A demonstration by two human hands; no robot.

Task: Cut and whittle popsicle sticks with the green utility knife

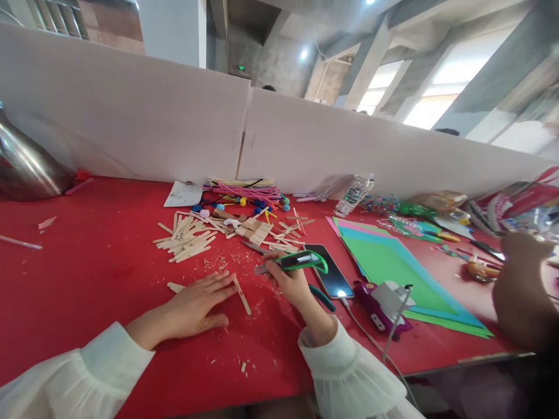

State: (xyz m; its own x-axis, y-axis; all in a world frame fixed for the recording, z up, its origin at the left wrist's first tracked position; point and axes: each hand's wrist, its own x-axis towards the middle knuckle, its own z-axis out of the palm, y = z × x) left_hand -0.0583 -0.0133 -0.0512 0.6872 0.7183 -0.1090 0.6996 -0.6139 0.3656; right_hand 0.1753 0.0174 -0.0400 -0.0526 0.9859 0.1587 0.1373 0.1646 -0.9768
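My left hand (192, 305) lies flat on the red table with its fingers stretched out. By its fingertips is a wooden craft stick (243, 297); whether they touch it I cannot tell. A second stick (175, 287) pokes out from behind the hand. My right hand (290, 282) is closed round a green utility knife (305, 261), its blade end pointing left, just above the table. Pale wood shavings (244, 366) are scattered about both hands. Beyond them lies a pile of craft sticks (187, 237). A tool with a teal handle (322, 298) is partly hidden by my right hand.
Right of my hand are a phone (334, 273) on a cable, a purple power strip (379, 311) and coloured paper sheets (393, 267). Pipe cleaners (244, 192) and a plastic bottle (353, 195) stand before a white partition (174, 116). Another person's arm (519, 285) is at right; a metal jug (26, 160), left.
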